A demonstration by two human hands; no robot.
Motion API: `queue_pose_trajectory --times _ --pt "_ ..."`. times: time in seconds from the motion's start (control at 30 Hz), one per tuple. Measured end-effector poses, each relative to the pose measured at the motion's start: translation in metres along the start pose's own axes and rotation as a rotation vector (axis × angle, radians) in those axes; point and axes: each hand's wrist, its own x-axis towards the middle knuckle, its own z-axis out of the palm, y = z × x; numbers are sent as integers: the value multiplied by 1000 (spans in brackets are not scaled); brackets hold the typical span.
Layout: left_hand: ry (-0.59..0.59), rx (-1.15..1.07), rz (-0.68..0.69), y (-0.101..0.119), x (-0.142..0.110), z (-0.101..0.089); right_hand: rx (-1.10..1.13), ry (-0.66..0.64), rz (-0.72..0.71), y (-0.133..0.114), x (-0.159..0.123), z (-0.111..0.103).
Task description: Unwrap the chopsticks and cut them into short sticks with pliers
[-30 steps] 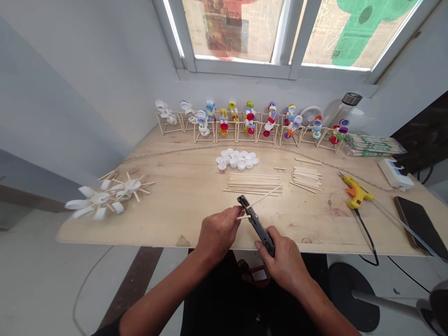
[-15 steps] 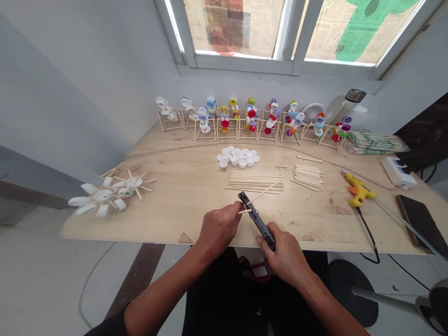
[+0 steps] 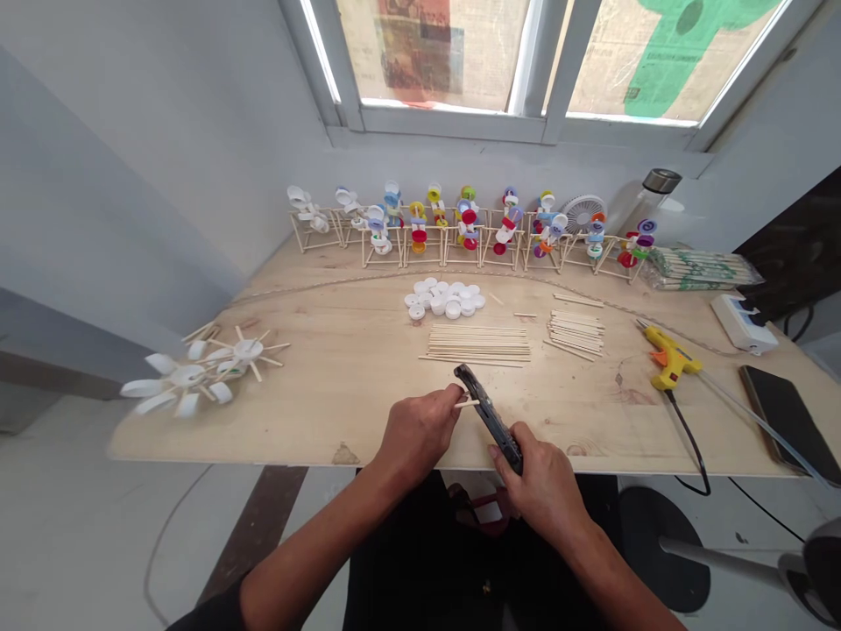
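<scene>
My left hand (image 3: 420,429) is closed on a thin wooden stick (image 3: 467,404), whose pale end sticks out to the right of the fingers. Wrapped around the handles of dark metal pliers (image 3: 490,416) is my right hand (image 3: 542,478). The pliers tilt up and to the left, their head just beside my left fingertips. Whether the jaws touch the stick I cannot tell. Just beyond the hands lies a row of long wooden sticks (image 3: 479,342), with a pile of shorter sticks (image 3: 575,333) to its right.
White bottle caps (image 3: 443,298) lie mid-table. Behind stand several stick frames with coloured cap wheels (image 3: 466,223). White cap wheels (image 3: 187,377) lie at left. A yellow glue gun (image 3: 670,355), phone (image 3: 788,416), power strip (image 3: 742,322) and bagged sticks (image 3: 703,267) are at right.
The long stick piece that crossed the pliers' jaws is gone from there. A small blurred pale piece now shows right of the caps. The pliers have shifted slightly right.
</scene>
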Motion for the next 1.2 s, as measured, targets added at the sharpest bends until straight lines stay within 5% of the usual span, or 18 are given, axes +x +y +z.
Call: queue_pose_trajectory --times 0.33,0.5,0.67,0.93,1.2 --pt "79 -307 -49 -24 16 -3 577 71 80 25 -3 -8" --pt "0 -192 3 -16 77 -17 974 157 163 35 -2 -1" --pt "-123 -42 45 13 157 -18 1106 185 154 37 -4 -1" --pt "-293 37 19 53 252 18 1189 157 165 40 -5 4" --pt "-443 26 -37 68 297 49 1302 187 215 40 0 11"
